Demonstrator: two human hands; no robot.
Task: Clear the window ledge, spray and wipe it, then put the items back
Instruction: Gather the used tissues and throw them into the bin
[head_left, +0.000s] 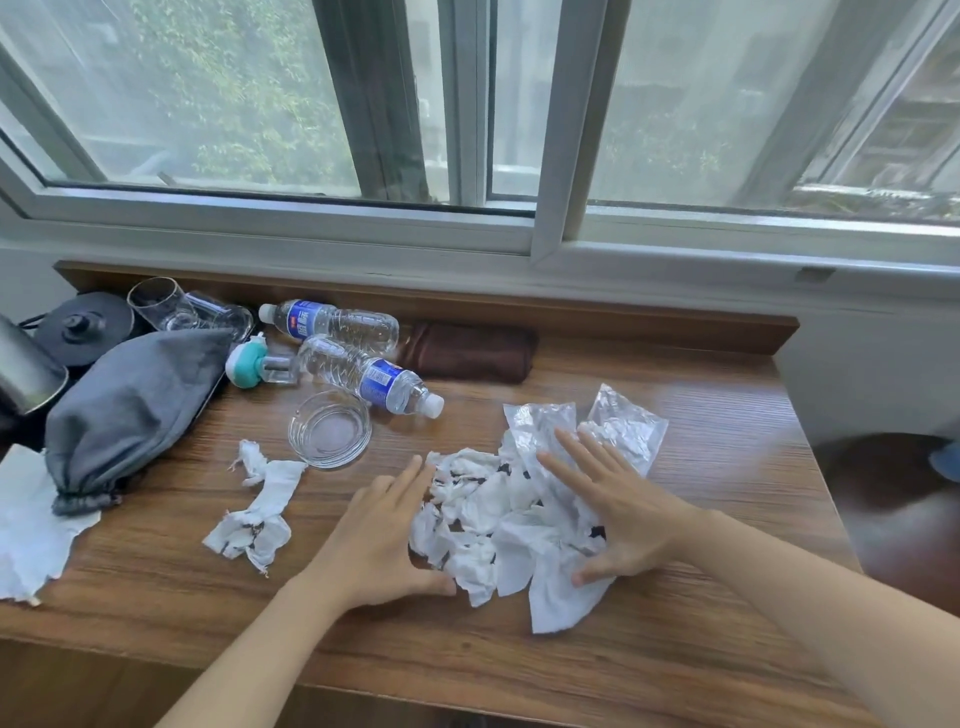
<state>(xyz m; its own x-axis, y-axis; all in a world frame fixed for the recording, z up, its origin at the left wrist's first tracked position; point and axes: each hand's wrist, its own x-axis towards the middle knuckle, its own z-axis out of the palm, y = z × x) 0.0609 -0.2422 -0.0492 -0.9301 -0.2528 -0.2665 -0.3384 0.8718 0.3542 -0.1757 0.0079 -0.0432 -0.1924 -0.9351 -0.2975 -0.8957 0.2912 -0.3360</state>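
White crumpled tissues (493, 519) between two flat hands — left (379, 530), right (618, 514) — fingers straight, gripping nothing; two bottles (332, 325) behind.

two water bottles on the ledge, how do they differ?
The rear bottle lies against the back edge, cap pointing left; the front bottle lies diagonally, cap pointing right, toward the glass ashtray. The rear label sits near its cap; the front one's too. Both are clear, white-capped, blue-labelled, lying down.
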